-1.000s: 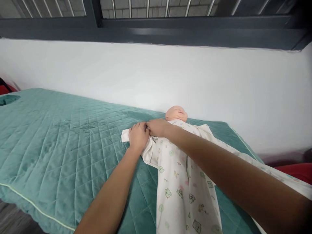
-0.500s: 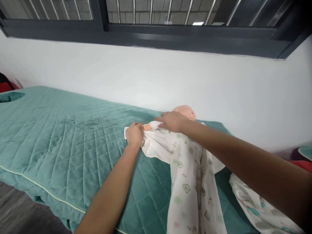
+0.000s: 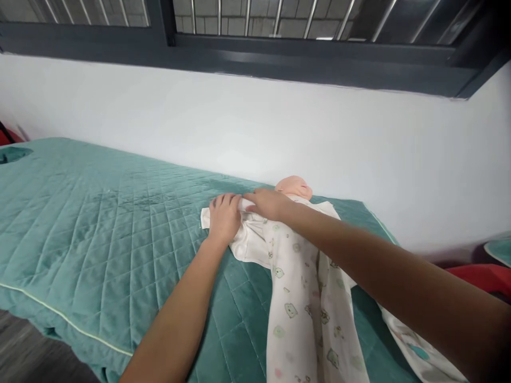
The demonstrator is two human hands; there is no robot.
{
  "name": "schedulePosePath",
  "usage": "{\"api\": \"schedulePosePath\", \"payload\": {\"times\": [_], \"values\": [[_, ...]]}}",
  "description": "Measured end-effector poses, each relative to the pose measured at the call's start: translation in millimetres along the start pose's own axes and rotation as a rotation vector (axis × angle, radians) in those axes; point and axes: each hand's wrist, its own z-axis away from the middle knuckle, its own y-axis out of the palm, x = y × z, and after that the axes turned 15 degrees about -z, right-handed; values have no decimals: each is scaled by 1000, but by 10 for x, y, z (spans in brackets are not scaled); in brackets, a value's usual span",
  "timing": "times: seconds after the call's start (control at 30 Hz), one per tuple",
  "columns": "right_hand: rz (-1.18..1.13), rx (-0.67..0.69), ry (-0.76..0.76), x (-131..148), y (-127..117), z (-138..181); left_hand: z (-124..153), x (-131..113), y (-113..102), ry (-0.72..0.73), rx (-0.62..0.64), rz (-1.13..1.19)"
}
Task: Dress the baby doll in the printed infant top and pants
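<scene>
A baby doll (image 3: 293,187) lies on its back on the green quilted bed cover (image 3: 99,223), its bald head toward the white wall. It wears a white printed sleepsuit (image 3: 303,287) with small animal figures. My left hand (image 3: 223,217) presses down on the suit's left sleeve, fingers closed over the cloth. My right hand (image 3: 266,204) reaches across the doll's chest and pinches the same sleeve near the shoulder. The doll's arm inside the sleeve is hidden.
The white wall (image 3: 255,133) runs close behind the bed, under a dark window frame (image 3: 279,58) with bars. The bed's piped front edge (image 3: 59,319) drops to a dark floor. Something red (image 3: 479,276) lies at the far right. A face hole (image 3: 11,154) shows at far left.
The camera shifted slightly. My right hand moved down from the doll's shoulder onto the sleeve beside my left hand. The orange bit of doll arm seen earlier is now covered by cloth.
</scene>
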Motion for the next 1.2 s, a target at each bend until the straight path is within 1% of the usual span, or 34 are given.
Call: {"api": "schedulePosePath", "payload": {"times": [0.07, 0.13, 0.2, 0.27, 0.33, 0.4, 0.47, 0.5, 0.53, 0.57, 0.67, 0.73, 0.8, 0.87, 0.9, 0.93, 1.0, 1.07, 1.1, 1.13, 1.2], "values": [[-13, -13, -3, -2, 55, -33, -17, -11, 22, 85, 12, 31], [-41, -48, -21, -46, 42, 10, -33, -10, 62, 111, 39, 51], [-105, -147, -45, -138, -12, 140, -40, -2, 98, 109, 53, 50], [-203, -316, -32, -275, -59, 360, -34, -1, 118, 104, 43, 57], [-314, -516, 63, -456, -51, 651, -17, -14, 114, 103, 2, 81], [-424, -708, 235, -681, 32, 970, 8, -43, 92, 121, -58, 115], [-462, -827, 424, -932, 180, 1253, 38, -84, 61, 144, -118, 150], [-462, -850, 498, -1053, 268, 1361, 54, -110, 45, 151, -145, 167], [-459, -836, 556, -1160, 359, 1443, 73, -140, 28, 153, -173, 186], [-457, -789, 590, -1246, 446, 1499, 92, -177, 8, 149, -204, 213], [-411, -649, 586, -1353, 644, 1546, 145, -351, -79, 140, -285, 319], [-369, -605, 570, -1340, 701, 1529, 154, -532, -172, 176, -284, 393], [-376, -598, 554, -1318, 709, 1516, 107, -752, -286, 245, -222, 459], [-423, -597, 502, -1310, 691, 1519, -12, -990, -404, 336, -108, 497], [-434, -588, 477, -1308, 680, 1527, -97, -1110, -457, 393, -36, 480], [-427, -572, 468, -1306, 670, 1536, -193, -1230, -503, 460, 48, 431], [-379, -544, 490, -1295, 652, 1560, -392, -1466, -568, 573, 219, 257], [-335, -536, 537, -1285, 638, 1588, -556, -1690, -600, 647, 403, 47], [-325, -542, 558, -1285, 630, 1607, -614, -1794, -606, 667, 469, -34], [-321, -559, 584, -1292, 622, 1628, -653, -1889, -607, 678, 518, -94], [-327, -619, 661, -1320, 601, 1678, -685, -2049, -603, 685, 562, -156]]}}
